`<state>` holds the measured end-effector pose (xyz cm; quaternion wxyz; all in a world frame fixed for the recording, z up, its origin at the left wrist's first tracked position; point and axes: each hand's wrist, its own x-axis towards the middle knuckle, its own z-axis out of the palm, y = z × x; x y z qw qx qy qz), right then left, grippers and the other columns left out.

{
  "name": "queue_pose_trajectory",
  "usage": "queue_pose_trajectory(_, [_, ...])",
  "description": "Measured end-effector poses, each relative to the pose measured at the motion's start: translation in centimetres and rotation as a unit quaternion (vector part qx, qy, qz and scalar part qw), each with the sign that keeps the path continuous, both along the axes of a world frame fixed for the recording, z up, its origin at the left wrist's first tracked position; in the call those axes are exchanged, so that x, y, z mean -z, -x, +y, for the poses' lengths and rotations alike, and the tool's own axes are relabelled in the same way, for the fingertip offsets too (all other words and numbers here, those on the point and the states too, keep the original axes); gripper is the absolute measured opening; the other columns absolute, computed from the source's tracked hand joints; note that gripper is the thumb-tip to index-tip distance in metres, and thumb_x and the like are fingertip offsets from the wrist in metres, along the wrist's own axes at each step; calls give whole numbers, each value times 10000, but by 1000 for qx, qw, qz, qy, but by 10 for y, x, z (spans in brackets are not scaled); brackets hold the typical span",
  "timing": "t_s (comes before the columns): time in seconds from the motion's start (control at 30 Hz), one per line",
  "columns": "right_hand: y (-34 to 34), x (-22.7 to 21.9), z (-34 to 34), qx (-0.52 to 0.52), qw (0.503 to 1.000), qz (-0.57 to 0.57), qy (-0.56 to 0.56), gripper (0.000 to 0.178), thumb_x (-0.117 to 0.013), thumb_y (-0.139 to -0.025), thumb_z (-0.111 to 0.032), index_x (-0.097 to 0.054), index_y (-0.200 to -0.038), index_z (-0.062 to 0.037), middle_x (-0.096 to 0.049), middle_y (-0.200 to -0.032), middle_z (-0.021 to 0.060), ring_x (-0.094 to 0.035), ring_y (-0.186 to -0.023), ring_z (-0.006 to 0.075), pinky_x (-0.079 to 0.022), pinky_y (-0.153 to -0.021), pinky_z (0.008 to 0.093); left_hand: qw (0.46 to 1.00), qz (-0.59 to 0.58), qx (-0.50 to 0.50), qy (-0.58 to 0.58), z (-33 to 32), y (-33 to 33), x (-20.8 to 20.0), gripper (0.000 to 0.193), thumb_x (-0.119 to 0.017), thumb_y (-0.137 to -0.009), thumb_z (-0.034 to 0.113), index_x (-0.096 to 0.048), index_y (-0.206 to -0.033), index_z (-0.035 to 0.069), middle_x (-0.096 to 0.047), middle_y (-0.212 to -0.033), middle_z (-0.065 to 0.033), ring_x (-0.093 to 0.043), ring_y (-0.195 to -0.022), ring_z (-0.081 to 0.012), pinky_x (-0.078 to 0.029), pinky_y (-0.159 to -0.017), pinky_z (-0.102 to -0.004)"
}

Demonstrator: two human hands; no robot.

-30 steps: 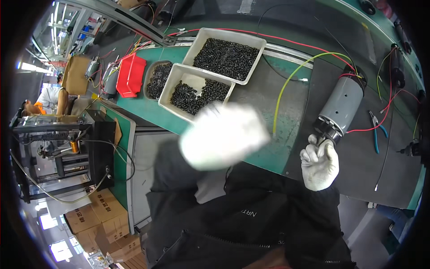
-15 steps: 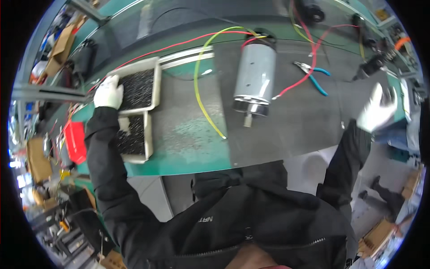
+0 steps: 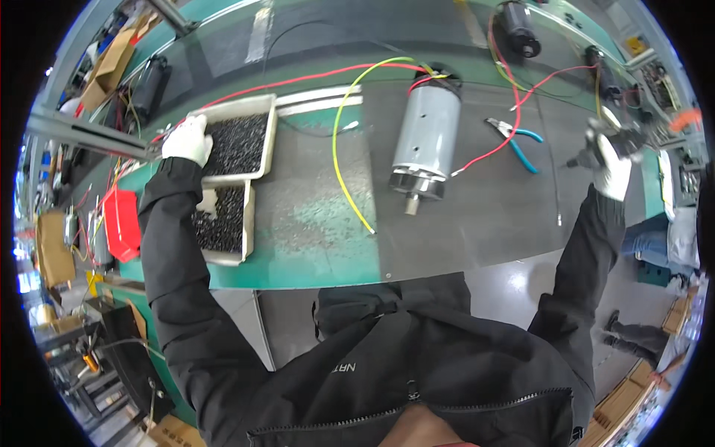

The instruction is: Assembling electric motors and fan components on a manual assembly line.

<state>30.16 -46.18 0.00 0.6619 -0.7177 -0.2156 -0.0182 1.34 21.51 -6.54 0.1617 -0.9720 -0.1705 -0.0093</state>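
Observation:
In a white glove, my left hand (image 3: 188, 140) rests at the left rim of a white bin (image 3: 269, 138) filled with small black parts, maybe screws. Its fingers are curled, and whatever they hold is hidden. My right hand (image 3: 614, 167), also gloved, is closed round a dark power screwdriver (image 3: 605, 143) at the right, its thin tip pointing left. Between the hands lies a grey cylindrical motor (image 3: 428, 130), its shaft toward me. From its far end run a yellow-green wire (image 3: 337, 141) and red wires (image 3: 305, 77).
A second bin (image 3: 249, 223) of black parts adjoins the first on the near side. Blue-handled pliers (image 3: 523, 153) lie right of the motor. Another dark motor (image 3: 519, 30) stands at the far right. A red bin (image 3: 121, 223) and a metal frame post (image 3: 89, 132) are at the left.
My right hand has moved up and slightly left onto the screwdriver and closed on it; before, it was spread and apart from it. My left hand has shifted slightly at the bin.

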Motion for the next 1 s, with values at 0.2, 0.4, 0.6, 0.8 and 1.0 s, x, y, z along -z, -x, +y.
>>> queue_pose_trajectory(0.2, [99, 32, 59, -189, 949, 55, -246, 692, -742, -790, -297, -449, -1367, -51, -488, -1073, 95, -421, -1261, 351, -321, -1074, 551, 996, -74, 50, -10, -13, 1, -1, 229, -565, -825, 165, -589, -1045, 107, -651, -1020, -145, -650, -921, -333, -515, -790, -451])
queue_pose_trajectory(0.4, [148, 42, 116, -366, 852, 159, -340, 732, -797, -794, -205, -391, -1397, -124, -487, -1186, 116, -550, -831, 193, -441, -629, 313, 997, -65, 28, 26, -6, 14, -1, 316, -582, -844, 201, -628, -1144, 113, -655, -1104, -144, -631, -1034, -314, -500, -891, -429])
queue_pose_trajectory(0.6, [159, 29, 131, -381, 840, 188, -338, 474, -784, -777, -176, -397, -1047, -125, -455, -909, 26, -526, -725, 138, -412, -610, 285, 994, -94, 63, -10, -4, 13, 11, 267, -633, -820, 167, -631, -1075, 89, -658, -1034, -152, -637, -1005, -312, -507, -859, -419])
queue_pose_trajectory(0.8, [144, 21, 94, -345, 888, 164, -254, 493, -796, -752, -241, -385, -997, -128, -435, -893, 26, -452, -740, 154, -360, -630, 308, 997, -56, 51, 8, -8, 0, 4, 284, -650, -826, 208, -632, -1088, 101, -659, -1068, -132, -638, -1020, -295, -505, -861, -419])
queue_pose_trajectory(1.0, [119, 13, 67, -297, 931, 92, -192, 524, -779, -721, -323, -376, -988, -120, -391, -898, 31, -403, -748, 145, -322, -662, 315, 1000, -2, -18, 0, -9, 0, 4, 270, -605, -853, 220, -610, -1079, 72, -652, -1077, -162, -637, -1016, -310, -501, -860, -441])
